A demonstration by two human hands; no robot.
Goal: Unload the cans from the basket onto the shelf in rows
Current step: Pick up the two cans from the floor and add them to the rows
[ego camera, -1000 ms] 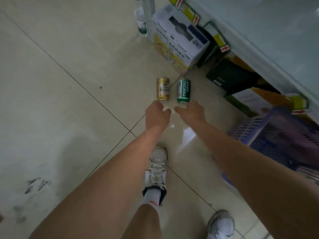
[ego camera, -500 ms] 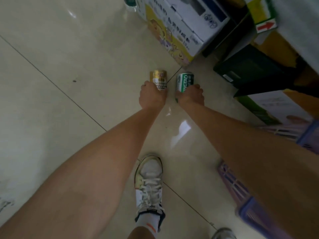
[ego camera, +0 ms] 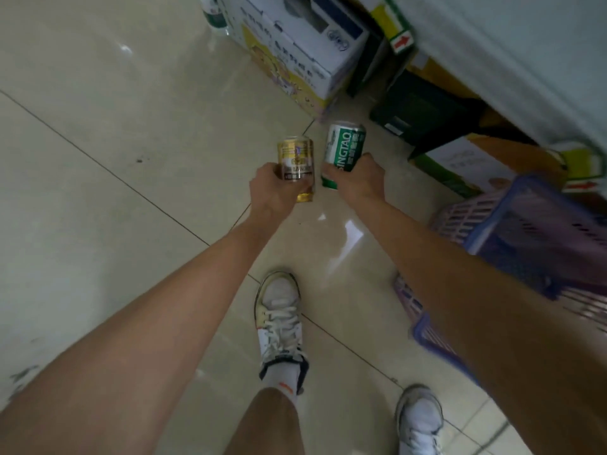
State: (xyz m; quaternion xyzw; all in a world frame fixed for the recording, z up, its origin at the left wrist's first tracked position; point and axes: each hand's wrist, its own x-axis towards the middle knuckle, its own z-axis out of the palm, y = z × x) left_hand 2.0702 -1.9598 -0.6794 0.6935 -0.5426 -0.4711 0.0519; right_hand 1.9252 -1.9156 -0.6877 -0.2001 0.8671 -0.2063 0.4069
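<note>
My left hand (ego camera: pixel 274 192) grips a gold can (ego camera: pixel 295 160) around its lower half, held above the tiled floor. Beside it, my right hand (ego camera: pixel 359 178) holds a green and white can (ego camera: pixel 343 149) that tilts slightly to the right. The two cans are side by side, almost touching. A purple and blue plastic basket (ego camera: pixel 486 224) stands on the floor at the right, partly hidden behind my right forearm; its inside is blurred. A pale shelf surface (ego camera: pixel 532 44) fills the top right corner.
A white and yellow carton (ego camera: pixel 295 54) sits on the floor straight ahead. Dark and green-and-orange boxes (ego camera: pixel 423 119) lie under the shelf edge. My two white sneakers (ego camera: pixel 279 310) stand on the tiles below. Bare floor stretches to the left.
Both hands reached down to the two cans standing on the floor, closed on them and lifted them up; the view has shifted with my head.
</note>
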